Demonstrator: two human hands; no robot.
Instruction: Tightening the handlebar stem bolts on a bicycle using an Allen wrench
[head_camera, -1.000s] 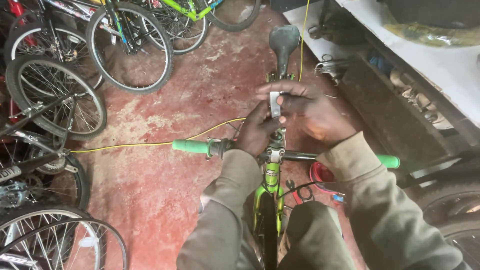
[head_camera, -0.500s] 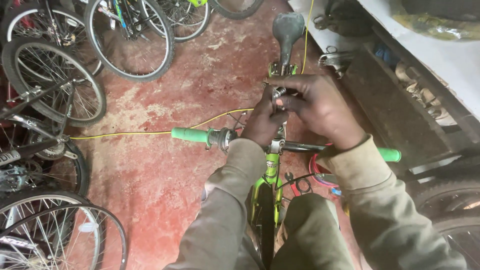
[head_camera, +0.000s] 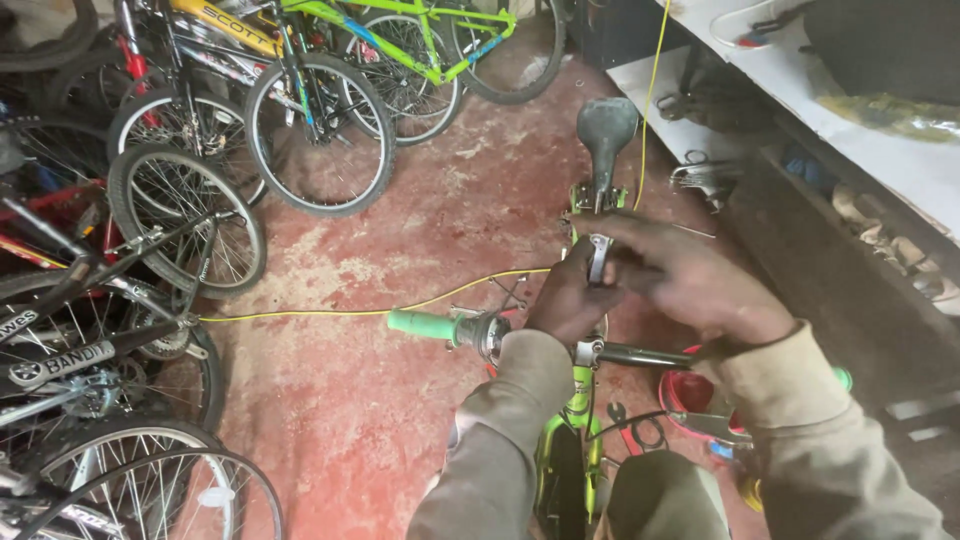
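Your left hand (head_camera: 570, 300) fingers closed on small metal part (head_camera: 597, 258) | your right hand (head_camera: 690, 280) fingers pinch its top, blurred | part upright, long axis vertical, above green bike's handlebar (head_camera: 640, 354) centre, between both hands, saddle (head_camera: 606, 128) beyond

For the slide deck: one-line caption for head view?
Both hands grip a small metal part above a green bicycle's handlebar.

The right hand (head_camera: 690, 280) is smeared by motion blur, so its fingers cannot be told apart. Under both hands, the middle of the handlebar (head_camera: 640, 355) is hidden. The small metal part (head_camera: 598, 258) between the fingertips is too blurred to identify. The bicycle frame (head_camera: 575, 440) below the wrists runs off the bottom edge.
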